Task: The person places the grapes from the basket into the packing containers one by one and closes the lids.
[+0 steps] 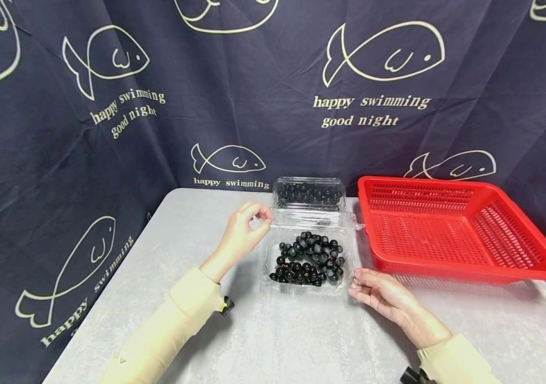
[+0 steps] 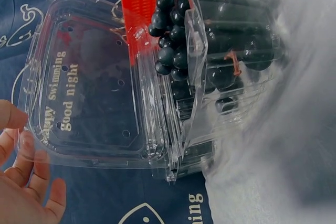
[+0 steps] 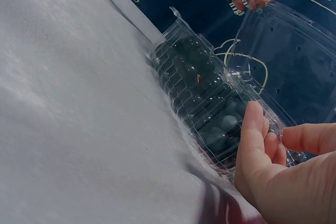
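A clear plastic clamshell box (image 1: 268,266) lies on the table with its hinged lid (image 2: 100,87) raised. Bunches of dark grapes (image 1: 308,256) fill its tray. My left hand (image 1: 246,226) pinches a corner of the lid between thumb and fingers, on the left side of the box. At the front right corner of the tray, my right hand (image 1: 385,296) grips the rim with thumb and fingertips. From the right wrist view, the grapes (image 3: 194,61) show through the ribbed wall, partly covered by my right hand (image 3: 283,177).
Behind the box, against the curtain, stands another clear box of dark grapes (image 1: 308,193). A red plastic basket (image 1: 446,273) sits close by on the right. The dark fish-print curtain (image 1: 273,96) borders the grey table (image 1: 196,240) at the back and left.
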The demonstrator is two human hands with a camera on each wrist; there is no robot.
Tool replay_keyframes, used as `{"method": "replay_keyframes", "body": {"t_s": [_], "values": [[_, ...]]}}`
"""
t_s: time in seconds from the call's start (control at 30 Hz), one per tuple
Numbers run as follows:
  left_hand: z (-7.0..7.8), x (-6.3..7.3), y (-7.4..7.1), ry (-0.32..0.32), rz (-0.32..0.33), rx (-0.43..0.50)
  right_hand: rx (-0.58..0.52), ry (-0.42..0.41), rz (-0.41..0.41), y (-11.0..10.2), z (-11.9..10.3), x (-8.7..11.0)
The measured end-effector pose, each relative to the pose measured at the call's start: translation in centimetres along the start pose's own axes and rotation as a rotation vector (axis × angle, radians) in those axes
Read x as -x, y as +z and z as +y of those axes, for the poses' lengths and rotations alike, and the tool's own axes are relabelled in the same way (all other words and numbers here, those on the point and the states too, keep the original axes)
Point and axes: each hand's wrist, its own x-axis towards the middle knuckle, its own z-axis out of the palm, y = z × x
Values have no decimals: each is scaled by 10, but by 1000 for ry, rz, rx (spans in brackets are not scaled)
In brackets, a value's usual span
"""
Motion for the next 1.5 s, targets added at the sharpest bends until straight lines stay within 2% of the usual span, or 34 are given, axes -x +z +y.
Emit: {"method": "replay_keyframes", "body": {"t_s": [0.27,0.9,1.2,1.5], "values": [[4,7,0,37,4,-27,-5,-10,-20,0,1,1],[7,30,-1,103,-39,-86,-12,-26,-41,0,1,0],[8,41,2,110,-48,-110,-14,-29,-55,-1,1,1],[7,52,5,101,-76,-127,-28,-9,-28,-1,0,2]]}}
